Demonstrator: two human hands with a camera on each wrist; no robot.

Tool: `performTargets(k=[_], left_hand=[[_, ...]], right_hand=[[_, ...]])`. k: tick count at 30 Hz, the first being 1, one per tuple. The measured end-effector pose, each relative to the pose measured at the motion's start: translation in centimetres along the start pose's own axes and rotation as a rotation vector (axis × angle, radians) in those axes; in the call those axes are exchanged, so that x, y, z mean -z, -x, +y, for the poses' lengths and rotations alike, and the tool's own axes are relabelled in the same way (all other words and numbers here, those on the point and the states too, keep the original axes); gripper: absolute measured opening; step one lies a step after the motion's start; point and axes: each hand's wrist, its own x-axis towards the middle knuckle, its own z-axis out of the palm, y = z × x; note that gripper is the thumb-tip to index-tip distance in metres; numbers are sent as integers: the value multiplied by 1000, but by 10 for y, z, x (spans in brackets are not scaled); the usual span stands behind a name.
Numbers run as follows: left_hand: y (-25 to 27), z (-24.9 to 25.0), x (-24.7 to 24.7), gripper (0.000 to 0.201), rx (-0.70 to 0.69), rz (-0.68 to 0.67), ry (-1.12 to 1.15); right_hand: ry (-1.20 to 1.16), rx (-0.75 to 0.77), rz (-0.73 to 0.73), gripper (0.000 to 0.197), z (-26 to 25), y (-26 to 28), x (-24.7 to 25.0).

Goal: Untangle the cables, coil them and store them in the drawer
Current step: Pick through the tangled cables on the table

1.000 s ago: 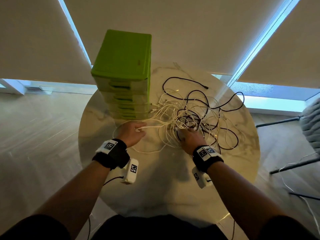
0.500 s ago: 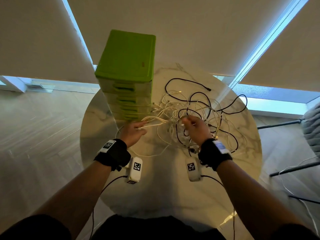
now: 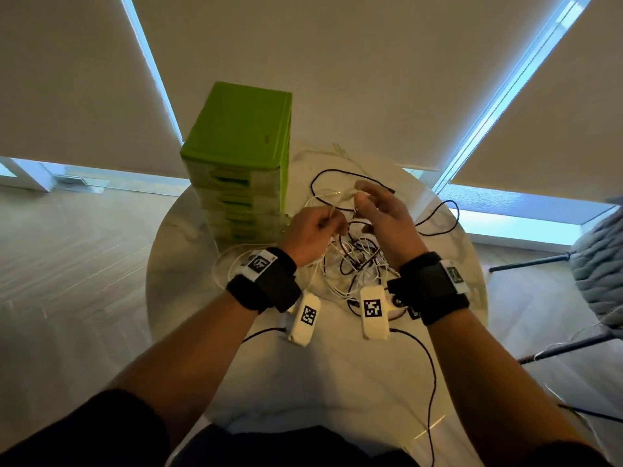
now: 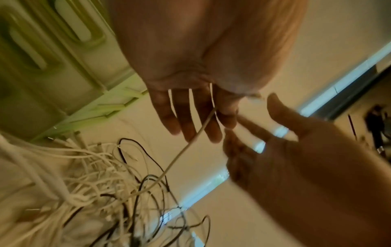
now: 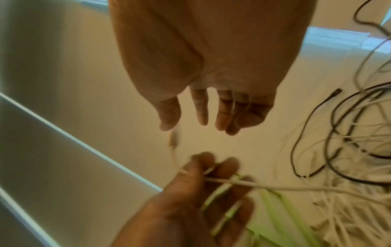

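Note:
A tangle of white and black cables (image 3: 360, 261) (image 4: 95, 183) (image 5: 349, 150) lies on the round marble table (image 3: 337, 382), beside a green drawer tower (image 3: 239, 156) (image 4: 42, 66) whose drawers are all closed. My left hand (image 3: 310, 234) (image 5: 190, 192) is raised above the pile and pinches a white cable (image 4: 180, 155) (image 5: 275, 186) that rises from the tangle. The cable's plug end (image 5: 174, 138) sticks out past that hand. My right hand (image 3: 381, 214) (image 5: 211, 108) hovers opposite with fingers straight, its thumb tip right at the plug.
A long black cable (image 3: 438, 217) loops over the table's far right part. A chair with a grey knit throw (image 3: 600, 264) stands off the right edge. The tower blocks the table's far left.
Both hands have risen from the table. The left has lifted its white cable out of the pile. The right has left the tangle and opened next to the plug end.

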Motion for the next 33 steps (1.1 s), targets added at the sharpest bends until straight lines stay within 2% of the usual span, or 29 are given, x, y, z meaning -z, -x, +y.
performTargets(k=[1, 3, 5, 9, 13, 16, 18, 20, 22, 24, 26, 27, 30, 33], left_hand=[[-1, 2, 4, 27, 13, 51, 70], [-3, 8, 12, 32, 54, 70, 229], [-1, 19, 19, 34, 93, 50, 363], [-1, 41, 34, 25, 59, 101, 483], [-14, 59, 53, 22, -3, 93, 669], [-23, 70, 59, 24, -30, 89, 716], [-28, 72, 62, 23, -72, 147, 653], [-35, 67, 64, 21, -94, 238, 475], [-41, 57, 62, 18, -40, 272, 323], [-46, 46, 54, 12, 48, 183, 254], [-43, 39, 40, 4, 118, 19, 200], [-41, 39, 32, 10, 128, -35, 182], [-36, 46, 9, 26, 37, -13, 186], [-34, 57, -3, 15, -79, -27, 91]], right_hand=[[29, -48, 1, 27, 6, 1, 1], [74, -146, -172, 35, 19, 3, -1], [221, -197, -328, 31, 32, 6, -8], [434, -230, -285, 7, 58, -3, -11], [582, -354, -279, 16, 84, -15, 10], [647, -294, -232, 27, 86, -21, 21], [606, -238, -149, 28, 72, -25, 26], [534, -165, -63, 27, 48, -29, 31], [413, -86, -39, 27, 18, -31, 35], [251, -16, -50, 25, -11, -29, 36], [100, 67, -57, 23, -38, -24, 35], [48, 107, -64, 23, -51, -21, 34], [-120, 169, -98, 26, -71, -14, 32], [-286, 153, -109, 29, -71, -12, 29]])
